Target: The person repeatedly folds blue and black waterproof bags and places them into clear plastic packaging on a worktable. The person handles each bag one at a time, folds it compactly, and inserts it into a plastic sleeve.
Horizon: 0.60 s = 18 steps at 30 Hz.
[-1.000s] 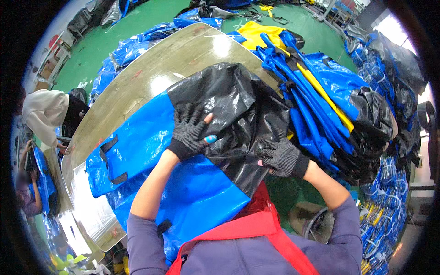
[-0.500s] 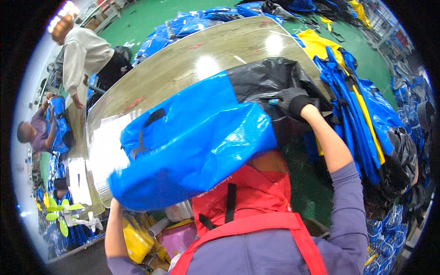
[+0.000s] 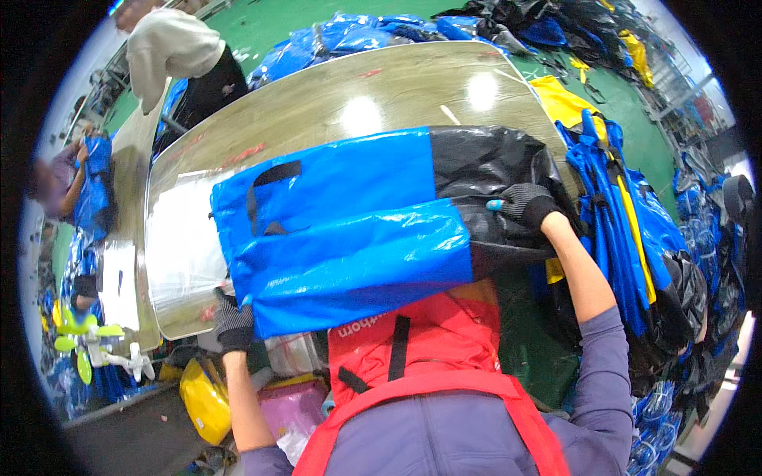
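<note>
A large blue bag with a black end and a black strap on its left part lies across the table in front of me. My right hand, in a dark grey glove with a light blue fingertip, grips a fold of the black end. At the bag's near left corner, my left hand, gloved the same way, has its fingers closed on the blue edge. The bag's near side hangs over the table's front edge, above my red apron.
The brown table carries a clear sheet over white paper at left. Blue, yellow and black bags hang or pile at right. A green-bladed fan stands lower left. One person bends at far left; another holds a blue bag.
The bag's left end, lifted and bulging before, now lies flatter. My left hand, mostly hidden beneath it earlier, shows at the near left corner. My right hand stays on the black end.
</note>
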Motion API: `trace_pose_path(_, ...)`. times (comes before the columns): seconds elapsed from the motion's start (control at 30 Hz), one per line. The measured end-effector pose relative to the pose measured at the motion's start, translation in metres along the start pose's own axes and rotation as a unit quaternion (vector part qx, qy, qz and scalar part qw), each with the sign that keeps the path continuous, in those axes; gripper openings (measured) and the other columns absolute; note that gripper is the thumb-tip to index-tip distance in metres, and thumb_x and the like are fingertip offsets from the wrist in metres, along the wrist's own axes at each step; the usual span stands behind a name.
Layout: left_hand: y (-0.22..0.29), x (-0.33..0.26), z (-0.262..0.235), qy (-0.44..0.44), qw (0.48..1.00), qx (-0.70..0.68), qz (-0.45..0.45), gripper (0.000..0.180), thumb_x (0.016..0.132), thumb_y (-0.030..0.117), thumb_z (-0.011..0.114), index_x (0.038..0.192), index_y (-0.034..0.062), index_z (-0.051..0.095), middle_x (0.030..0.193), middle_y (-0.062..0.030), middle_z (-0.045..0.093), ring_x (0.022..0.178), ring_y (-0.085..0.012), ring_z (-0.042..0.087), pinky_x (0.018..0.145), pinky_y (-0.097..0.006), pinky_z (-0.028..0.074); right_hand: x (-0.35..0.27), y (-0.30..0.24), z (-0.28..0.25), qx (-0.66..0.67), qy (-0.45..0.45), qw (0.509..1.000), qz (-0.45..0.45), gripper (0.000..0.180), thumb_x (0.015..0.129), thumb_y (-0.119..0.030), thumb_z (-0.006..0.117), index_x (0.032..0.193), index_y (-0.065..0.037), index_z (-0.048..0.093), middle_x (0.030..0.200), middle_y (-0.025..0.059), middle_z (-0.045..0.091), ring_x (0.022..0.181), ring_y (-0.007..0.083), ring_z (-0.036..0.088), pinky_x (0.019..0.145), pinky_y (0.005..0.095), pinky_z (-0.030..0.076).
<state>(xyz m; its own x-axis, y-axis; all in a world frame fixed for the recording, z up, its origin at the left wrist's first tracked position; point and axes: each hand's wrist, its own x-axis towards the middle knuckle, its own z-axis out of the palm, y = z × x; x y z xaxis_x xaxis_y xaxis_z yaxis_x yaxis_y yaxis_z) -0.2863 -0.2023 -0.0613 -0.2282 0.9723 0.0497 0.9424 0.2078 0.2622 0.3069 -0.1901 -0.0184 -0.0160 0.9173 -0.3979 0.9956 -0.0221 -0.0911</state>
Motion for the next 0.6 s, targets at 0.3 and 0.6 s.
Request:
trace_pose_path(0.3, 0.2, -0.003, 0.023, -0.157, 0.884, 0.12, 0.424, 0.101, 0.07, 0.075, 0.054, 0.147, 0.0139, 0.031, 0.152, -0.0201, 0.026, 0.14, -0.0442, 0.019, 0.107, -0.068, 0.005, -0.02, 0.017, -0.008, 0.049, 0.215, 0.974, -0.039, 0.048, 0.087, -0.043, 0.056, 0.118, -0.007, 0.059, 0.123, 0.0229, 0.056, 0.115, 0.0371, 0.053, 0.101, 0.0453, 0.038)
trace_pose_path(0.6, 0.175, 0.005, 0.031, -0.114, 0.884, 0.129, 0.434, 0.083, 0.073, 0.066, 0.06, 0.136, 0.0135, 0.048, 0.14, -0.0184, 0.043, 0.139, -0.0411, 0.024, 0.11, -0.066, 0.004, -0.03, 0.07, 0.014, 0.269, 0.262, 0.926, 0.03, 0.041, 0.088, -0.027, 0.061, 0.125, -0.008, 0.059, 0.134, 0.0159, 0.052, 0.126, 0.036, 0.045, 0.109, 0.042, 0.031)
